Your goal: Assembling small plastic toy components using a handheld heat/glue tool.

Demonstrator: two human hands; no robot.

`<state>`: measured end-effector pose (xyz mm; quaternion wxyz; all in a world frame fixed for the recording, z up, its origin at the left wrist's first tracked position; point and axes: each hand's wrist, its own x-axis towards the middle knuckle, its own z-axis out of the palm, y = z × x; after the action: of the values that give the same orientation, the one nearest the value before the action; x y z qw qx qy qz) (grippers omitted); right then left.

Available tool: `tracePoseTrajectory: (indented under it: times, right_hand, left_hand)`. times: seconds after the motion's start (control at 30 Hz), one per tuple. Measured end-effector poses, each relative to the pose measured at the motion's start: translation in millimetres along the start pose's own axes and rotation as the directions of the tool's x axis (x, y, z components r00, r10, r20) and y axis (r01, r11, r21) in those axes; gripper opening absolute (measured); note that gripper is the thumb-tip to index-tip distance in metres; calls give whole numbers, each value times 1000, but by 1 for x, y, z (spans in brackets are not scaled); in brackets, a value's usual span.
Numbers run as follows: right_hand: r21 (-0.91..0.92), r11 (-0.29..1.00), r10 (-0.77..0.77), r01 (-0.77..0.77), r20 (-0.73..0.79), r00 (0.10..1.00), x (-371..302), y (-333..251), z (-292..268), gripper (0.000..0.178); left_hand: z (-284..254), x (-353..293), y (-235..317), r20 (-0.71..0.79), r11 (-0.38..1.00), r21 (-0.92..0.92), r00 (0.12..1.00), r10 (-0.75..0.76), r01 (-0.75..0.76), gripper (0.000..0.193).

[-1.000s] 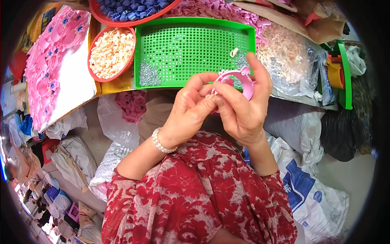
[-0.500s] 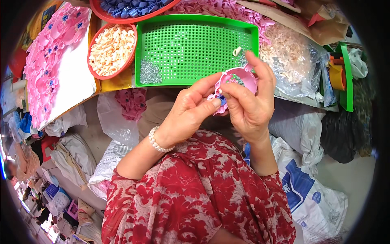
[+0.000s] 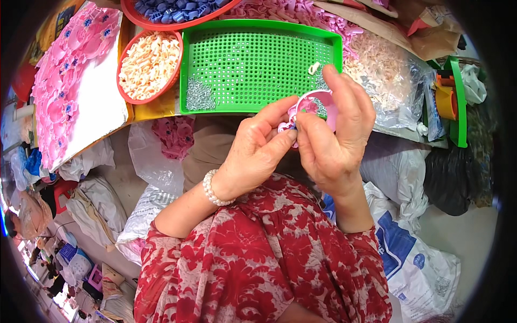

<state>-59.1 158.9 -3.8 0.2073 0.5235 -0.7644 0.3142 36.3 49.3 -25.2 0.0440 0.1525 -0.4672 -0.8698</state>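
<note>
Between my hands is a pink plastic part (image 3: 329, 114) with a round, ring-like opening, held just past the near rim of the green tray. My left hand (image 3: 253, 153), with a pearl bracelet on its wrist, pinches the part's left end between thumb and fingers. A bit of blue shows at that thumb tip. My right hand (image 3: 336, 142) is closed at the same spot, thumb and a finger pressed on the part, while its other fingers stretch up beside the ring. Whether a small piece sits under the right fingertips is hidden.
The green perforated tray (image 3: 258, 110) holds small metal pins or screws and one cream piece (image 3: 314, 68). Left of it stand a red bowl of cream pieces (image 3: 149, 65) and pink parts (image 3: 59, 102) on a white board. Blue pieces (image 3: 180, 11) fill another red bowl behind.
The pink part has turned, its ring now more edge-on and its left end more covered by my fingers. My right hand has shifted slightly right, its fingers rising straighter.
</note>
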Motion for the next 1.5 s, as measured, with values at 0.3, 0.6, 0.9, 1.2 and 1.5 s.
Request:
tracePoseTrajectory:
  times: [0.3,0.6,0.9,1.2,1.5]
  right_hand:
    - [124,992,-33,11,177,984,1,15,-6,23]
    - [-3,998,68,-69,-74,995,6,8,-19,28]
    - [-119,993,6,9,122,992,8,-2,-10,26]
    - [-85,952,-263,293,260,929,18,8,-21,23]
    - [253,875,-476,413,294,829,42,25,-27,18]
  left_hand:
    - [-1,-2,3,3,999,-17,1000,-27,27,45]
    - [-4,7,8,-40,997,-65,998,-39,37,43]
    - [-2,4,0,-17,996,-66,998,61,-62,47]
    - [-9,3,18,110,998,47,993,-52,47,42]
    - [-10,-1,28,109,993,-17,987,-115,117,41]
